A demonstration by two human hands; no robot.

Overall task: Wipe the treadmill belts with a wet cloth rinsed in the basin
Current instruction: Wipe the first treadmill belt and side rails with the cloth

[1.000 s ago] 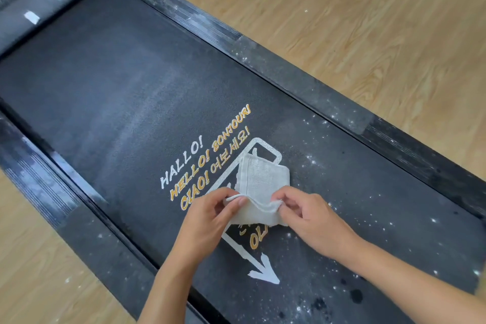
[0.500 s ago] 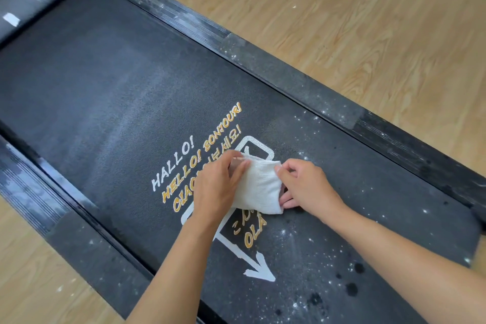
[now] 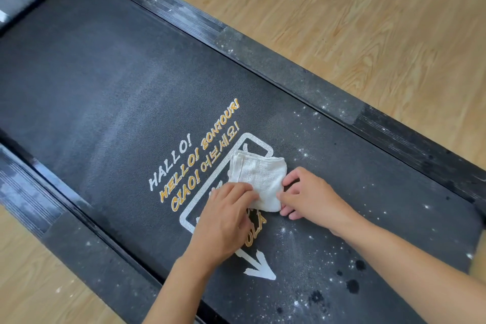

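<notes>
The folded cloth (image 3: 256, 179) is laid on the treadmill belt (image 3: 105, 87), midway between its side edges. It is pressed flat by the left hand (image 3: 226, 221). Its edge is touched by the right hand (image 3: 313, 200), and whether it is pinched cannot be told. If too little pressure is applied, the white specks (image 3: 302, 242) may merely be smeared.

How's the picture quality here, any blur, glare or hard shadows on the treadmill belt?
Head view: cloth and printed lettering are sharp; the treadmill belt has a pale diffuse sheen, no hard glare; left hand and right hand cast only faint soft shadows; the frame's top-left corner is smeared.
</notes>
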